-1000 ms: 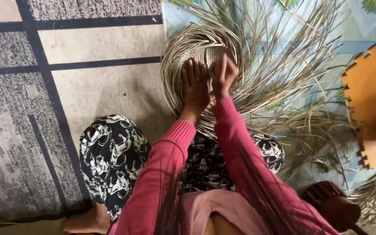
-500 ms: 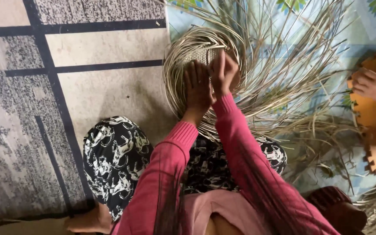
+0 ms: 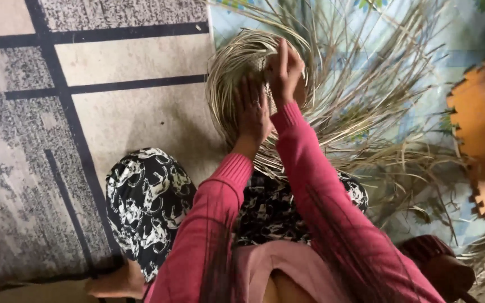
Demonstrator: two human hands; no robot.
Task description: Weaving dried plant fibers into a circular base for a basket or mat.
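Both hands are mid-weave on the half-made basket [image 3: 237,62], sitting on the floor mat [image 3: 422,33] past the knees. Right hand [image 3: 284,70] pinches a strip; left hand [image 3: 252,109] presses flat, fingers open, against the woven part.

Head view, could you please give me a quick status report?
Left hand flat against woven basket. Right hand pinching a strand at its rim. Loose straw strands spread all round, nothing blocking.

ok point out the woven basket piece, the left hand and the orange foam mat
woven basket piece [image 3: 228,73]: head view, on the curved bundle of strips at its left edge
left hand [image 3: 252,112]: head view, on the back of the hand
orange foam mat [image 3: 478,129]: head view, on its bare orange surface
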